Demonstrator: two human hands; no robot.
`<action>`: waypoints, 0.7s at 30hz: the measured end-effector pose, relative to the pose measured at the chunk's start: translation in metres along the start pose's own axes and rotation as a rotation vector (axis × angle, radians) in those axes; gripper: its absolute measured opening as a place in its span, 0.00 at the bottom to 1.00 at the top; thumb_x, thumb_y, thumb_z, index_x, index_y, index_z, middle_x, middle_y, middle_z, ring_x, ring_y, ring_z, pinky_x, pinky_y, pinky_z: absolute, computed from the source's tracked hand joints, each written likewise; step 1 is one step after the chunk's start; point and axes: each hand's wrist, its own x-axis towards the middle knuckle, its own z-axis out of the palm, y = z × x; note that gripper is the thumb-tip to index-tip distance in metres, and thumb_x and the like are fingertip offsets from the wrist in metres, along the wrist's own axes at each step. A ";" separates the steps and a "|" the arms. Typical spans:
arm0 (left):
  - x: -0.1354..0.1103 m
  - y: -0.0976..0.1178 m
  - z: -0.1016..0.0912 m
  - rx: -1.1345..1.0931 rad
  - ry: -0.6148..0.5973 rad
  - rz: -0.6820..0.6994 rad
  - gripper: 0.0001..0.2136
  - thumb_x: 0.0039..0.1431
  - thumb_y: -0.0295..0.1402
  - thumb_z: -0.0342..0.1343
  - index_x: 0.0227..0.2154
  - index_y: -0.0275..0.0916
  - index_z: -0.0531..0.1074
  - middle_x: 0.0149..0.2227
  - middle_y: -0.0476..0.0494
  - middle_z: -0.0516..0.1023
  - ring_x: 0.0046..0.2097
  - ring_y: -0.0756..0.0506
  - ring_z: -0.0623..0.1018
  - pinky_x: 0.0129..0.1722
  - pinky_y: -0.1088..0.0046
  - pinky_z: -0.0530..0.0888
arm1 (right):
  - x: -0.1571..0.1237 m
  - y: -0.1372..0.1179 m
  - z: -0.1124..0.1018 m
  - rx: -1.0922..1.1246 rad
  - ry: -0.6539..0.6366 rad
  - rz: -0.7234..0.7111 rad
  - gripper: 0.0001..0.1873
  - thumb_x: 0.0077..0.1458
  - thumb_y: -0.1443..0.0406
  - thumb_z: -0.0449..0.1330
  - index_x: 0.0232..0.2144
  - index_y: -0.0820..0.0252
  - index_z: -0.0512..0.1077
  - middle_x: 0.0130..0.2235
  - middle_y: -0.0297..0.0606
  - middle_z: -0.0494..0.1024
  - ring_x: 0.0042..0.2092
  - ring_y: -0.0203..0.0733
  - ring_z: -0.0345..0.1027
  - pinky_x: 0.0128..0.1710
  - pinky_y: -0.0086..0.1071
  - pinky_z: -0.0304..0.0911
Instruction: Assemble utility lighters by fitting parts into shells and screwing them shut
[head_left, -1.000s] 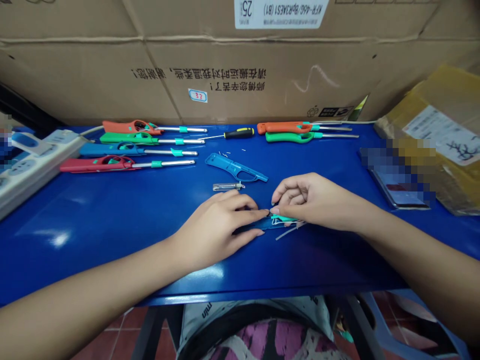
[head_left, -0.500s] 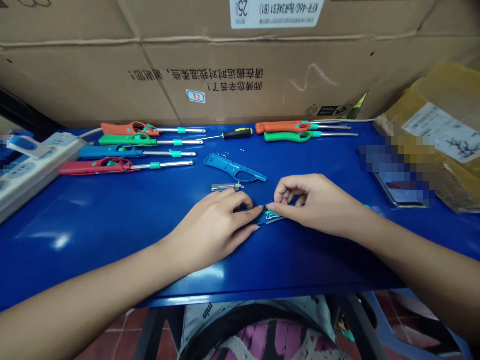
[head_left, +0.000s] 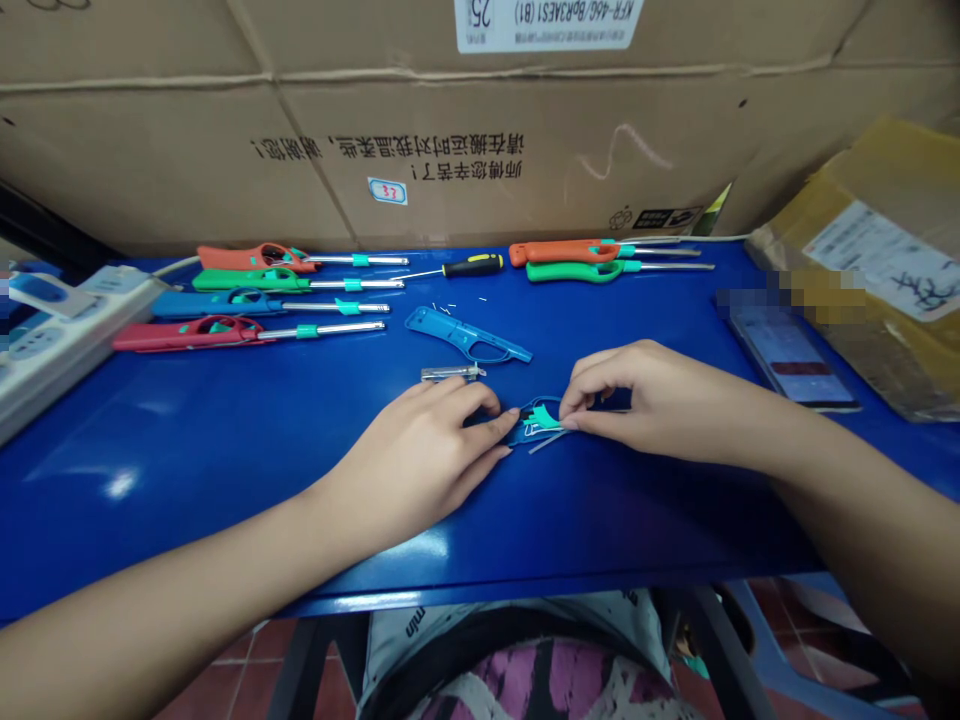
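Observation:
On the blue table, a blue lighter half-shell (head_left: 517, 436) lies between my hands, with a teal trigger (head_left: 543, 418), black parts and a white wire in it. My left hand (head_left: 427, 455) grips the shell's left part, with its fingers closed about it. At the front end of the same lighter, my right hand (head_left: 637, 405) is pinched; its fingertips cover what they hold. A thin clear strip (head_left: 547, 442) sticks out below the trigger. Behind the left hand lies a clear fuel tank (head_left: 448, 374), and beyond it the other blue half-shell (head_left: 469, 334).
Several long-necked lighters (head_left: 255, 303) lie in a row at the back left, near a white power strip (head_left: 64, 345). Two more lighters (head_left: 574, 270) and a screwdriver (head_left: 471, 266) lie by the cardboard box (head_left: 450, 120). A phone (head_left: 799, 360) and a taped parcel (head_left: 862, 270) sit right.
My right hand has shifted slightly right along the lighter, uncovering the teal trigger. My left hand stays on the shell.

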 end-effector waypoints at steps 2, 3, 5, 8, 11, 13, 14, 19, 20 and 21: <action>0.000 0.001 -0.001 0.009 -0.006 0.002 0.14 0.70 0.35 0.51 0.52 0.39 0.76 0.44 0.40 0.78 0.46 0.38 0.78 0.44 0.56 0.78 | 0.001 0.000 0.002 -0.014 -0.003 -0.038 0.08 0.56 0.68 0.60 0.31 0.54 0.80 0.35 0.33 0.82 0.37 0.39 0.74 0.37 0.32 0.63; -0.001 0.001 -0.002 0.005 -0.012 0.003 0.14 0.70 0.35 0.51 0.52 0.39 0.77 0.44 0.40 0.78 0.46 0.38 0.78 0.44 0.56 0.78 | 0.002 0.000 0.003 -0.016 -0.001 -0.051 0.08 0.56 0.68 0.60 0.30 0.55 0.80 0.35 0.34 0.82 0.37 0.39 0.74 0.37 0.32 0.63; -0.001 0.001 -0.002 -0.011 -0.021 0.005 0.14 0.70 0.34 0.51 0.51 0.39 0.77 0.44 0.40 0.78 0.46 0.39 0.78 0.44 0.56 0.78 | 0.003 0.000 0.005 0.005 0.006 -0.043 0.08 0.56 0.67 0.60 0.29 0.55 0.80 0.35 0.34 0.82 0.37 0.39 0.74 0.37 0.33 0.63; -0.002 0.000 -0.002 -0.034 -0.022 0.010 0.13 0.69 0.33 0.52 0.50 0.38 0.77 0.44 0.40 0.78 0.46 0.39 0.79 0.44 0.57 0.78 | 0.006 0.003 0.007 0.097 -0.009 0.028 0.07 0.56 0.65 0.61 0.29 0.55 0.79 0.34 0.34 0.82 0.36 0.39 0.73 0.36 0.33 0.65; -0.002 -0.001 -0.001 -0.035 -0.014 0.013 0.13 0.69 0.33 0.52 0.50 0.37 0.77 0.45 0.39 0.78 0.46 0.39 0.79 0.44 0.57 0.78 | 0.008 0.006 0.007 0.173 -0.043 0.089 0.06 0.55 0.61 0.63 0.29 0.55 0.79 0.32 0.33 0.81 0.33 0.39 0.71 0.34 0.33 0.65; -0.002 -0.001 -0.001 -0.048 -0.010 0.003 0.14 0.68 0.32 0.52 0.52 0.37 0.76 0.46 0.39 0.78 0.47 0.38 0.79 0.44 0.57 0.78 | 0.009 0.007 0.007 0.189 -0.054 0.108 0.07 0.54 0.60 0.64 0.28 0.55 0.78 0.29 0.32 0.79 0.31 0.38 0.69 0.32 0.32 0.63; -0.002 -0.001 -0.001 -0.063 -0.009 -0.006 0.14 0.67 0.32 0.53 0.53 0.37 0.75 0.46 0.39 0.78 0.47 0.38 0.79 0.45 0.57 0.78 | 0.010 0.007 0.007 0.192 -0.053 0.117 0.07 0.54 0.59 0.65 0.28 0.55 0.78 0.28 0.32 0.78 0.30 0.37 0.68 0.31 0.32 0.62; -0.001 0.001 -0.003 -0.173 -0.032 -0.065 0.17 0.64 0.29 0.53 0.55 0.38 0.71 0.49 0.40 0.77 0.50 0.40 0.77 0.49 0.58 0.77 | 0.010 0.007 0.010 0.164 0.012 0.141 0.15 0.48 0.55 0.70 0.28 0.57 0.71 0.27 0.28 0.70 0.29 0.34 0.63 0.29 0.29 0.57; -0.001 0.001 -0.004 -0.196 -0.039 -0.082 0.17 0.64 0.29 0.54 0.56 0.38 0.70 0.49 0.40 0.76 0.51 0.40 0.77 0.50 0.58 0.77 | 0.010 0.007 0.011 0.154 0.017 0.133 0.16 0.48 0.54 0.70 0.28 0.57 0.70 0.27 0.28 0.69 0.30 0.34 0.63 0.29 0.29 0.57; -0.001 0.002 -0.004 -0.220 -0.047 -0.097 0.18 0.63 0.29 0.54 0.56 0.38 0.69 0.50 0.40 0.76 0.52 0.40 0.76 0.51 0.58 0.76 | 0.010 0.008 0.012 0.148 0.018 0.121 0.17 0.48 0.54 0.70 0.29 0.57 0.70 0.28 0.28 0.69 0.30 0.34 0.63 0.30 0.29 0.57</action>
